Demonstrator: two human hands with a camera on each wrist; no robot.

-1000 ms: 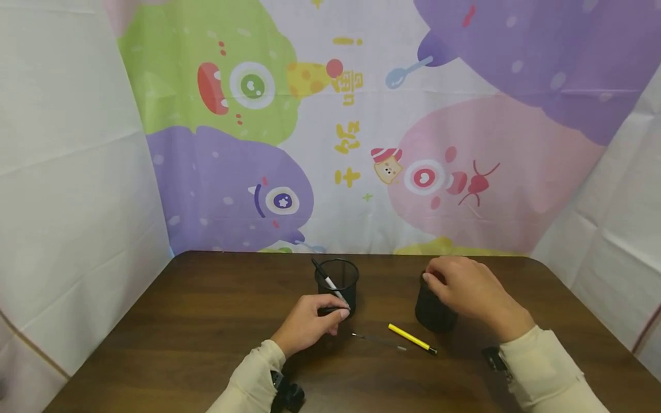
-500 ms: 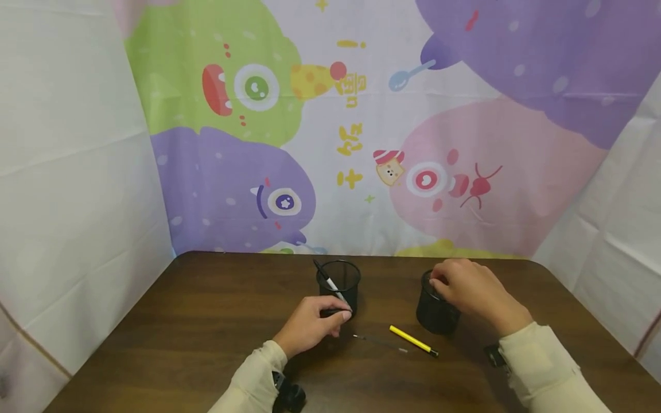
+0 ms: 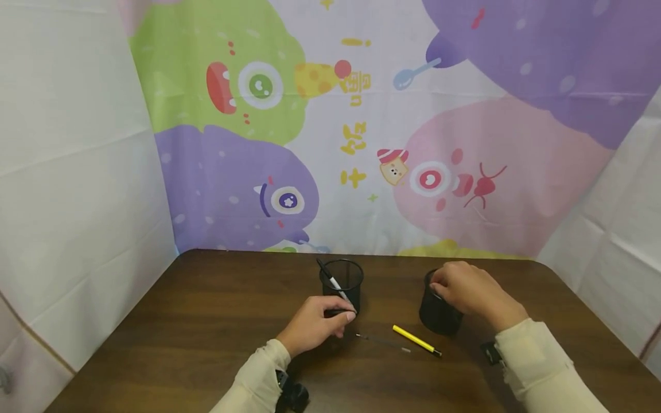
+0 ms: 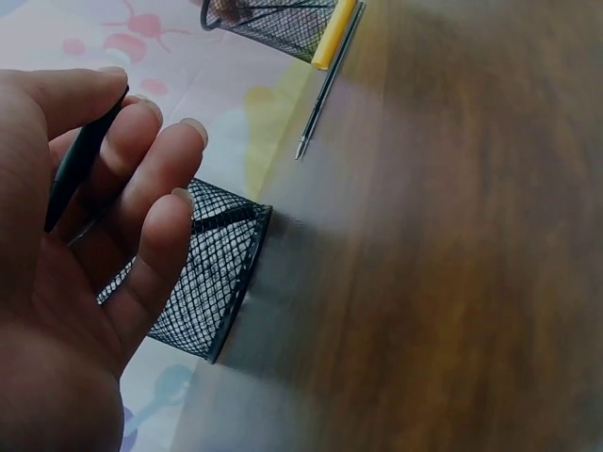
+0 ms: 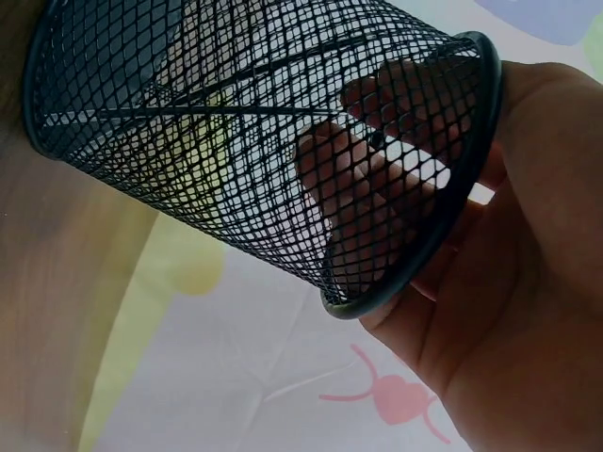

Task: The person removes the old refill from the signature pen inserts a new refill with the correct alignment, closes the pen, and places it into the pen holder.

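Low over the table, in front of the left black mesh pen cup (image 3: 343,276), my left hand (image 3: 315,324) pinches a black tapered pen part (image 4: 85,165) between thumb and fingers. A black and white marker (image 3: 331,280) leans in that cup, its top above the rim. My right hand (image 3: 472,292) has its fingers inside the right mesh pen cup (image 3: 440,315). In the right wrist view those fingers (image 5: 334,174) show curled behind the mesh, close to thin lines inside the cup; I cannot tell whether they hold anything.
Between the cups, nearer me, lie a yellow pen (image 3: 415,339) with a black end and a slim pen refill (image 3: 382,342). The brown wooden table (image 3: 196,344) meets a cartoon-printed cloth (image 3: 356,218) at its back edge. White cloth (image 3: 77,143) hangs at the sides.
The whole view shifts slightly. My right hand moves a little lower into the right cup, and more of that cup's rim shows. My left hand keeps its place with the black pen part.
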